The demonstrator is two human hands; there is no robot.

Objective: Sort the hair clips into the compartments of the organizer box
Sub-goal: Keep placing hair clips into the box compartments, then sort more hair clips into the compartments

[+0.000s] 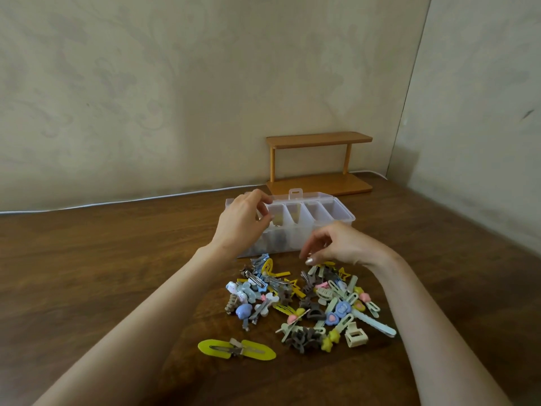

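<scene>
A clear plastic organizer box (344, 220) with several compartments stands open on the wooden table; dark clips show through its left front wall. My left hand (241, 222) hovers over its leftmost compartment with thumb and fingers loosely curled, and I see nothing between them. A mixed heap of hair clips (310, 300) in yellow, blue, grey, green and pink lies in front of the box. My right hand (336, 244) hangs just above the heap's far edge with fingers drooping and nothing in them. A large yellow-green clip (237, 349) lies apart at the near left.
A small two-tier wooden shelf (319, 164) stands behind the box against the wall. A white cable (117, 202) runs along the table's back edge. Bare tabletop (102, 259) spreads to the left, and a wall closes the right side.
</scene>
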